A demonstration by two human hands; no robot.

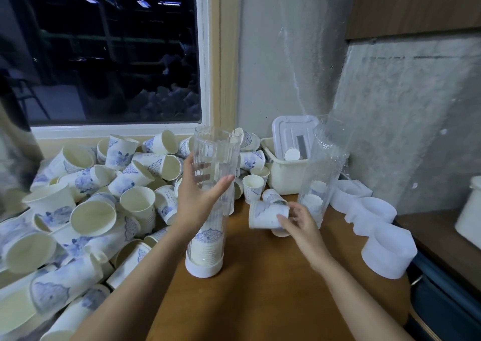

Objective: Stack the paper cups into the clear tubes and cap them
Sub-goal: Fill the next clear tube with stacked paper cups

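Note:
A tall clear ribbed tube (216, 158) stands upright on a white cap base (204, 267) in the middle of the brown table, with a short stack of paper cups (208, 247) at its bottom. My left hand (197, 197) grips the tube at mid-height. My right hand (299, 222) holds a white paper cup with blue print (265, 214) lying on its side, to the right of the tube. A second clear tube (322, 174) stands further right with cups inside it.
A big heap of loose paper cups (104, 197) fills the left side under the window. White caps (385, 252) lie along the right table edge. A white bin (283, 176) with a lid stands against the grey wall.

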